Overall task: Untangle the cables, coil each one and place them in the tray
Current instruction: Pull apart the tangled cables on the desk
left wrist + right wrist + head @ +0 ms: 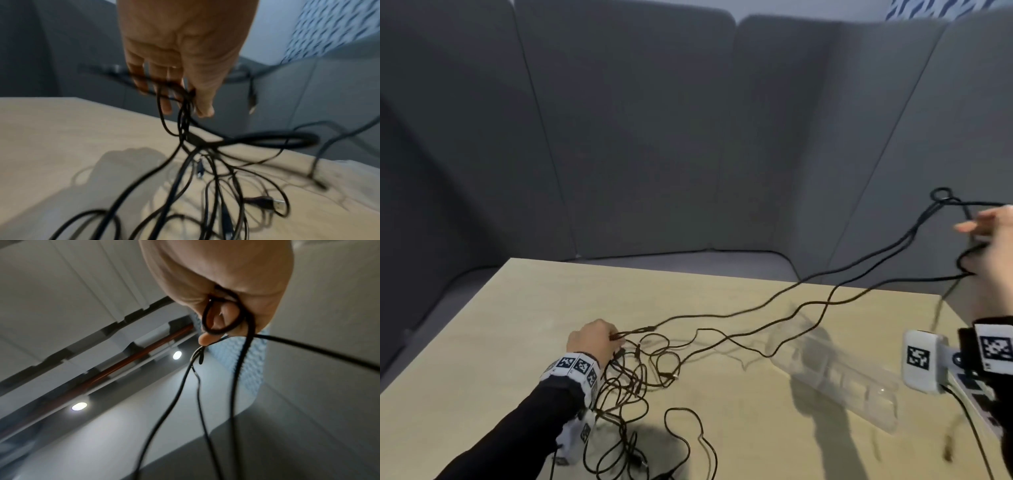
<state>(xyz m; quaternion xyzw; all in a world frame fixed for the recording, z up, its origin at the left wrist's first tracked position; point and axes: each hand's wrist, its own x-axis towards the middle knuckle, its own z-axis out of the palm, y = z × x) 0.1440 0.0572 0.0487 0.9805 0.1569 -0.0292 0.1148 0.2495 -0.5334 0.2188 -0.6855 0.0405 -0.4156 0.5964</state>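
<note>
A tangle of thin black cables (640, 373) lies on the wooden table (517, 308) at the front left. My left hand (611, 337) sits at the tangle's upper left edge and pinches several strands (185, 113) between thumb and fingers. Two long strands (825, 301) run from there up and to the right. My right hand (977, 233) is raised above the table's right edge and grips a small loop of black cable (224, 318), with more strands hanging from it. A clear plastic tray (859, 383) lies at an angle on the right of the table, with a strand crossing its far end.
A grey sofa (654, 137) wraps around the table's far and left sides. A USB plug (275, 204) lies loose in the tangle. The white wrist camera unit (921, 363) hangs over the table's right front.
</note>
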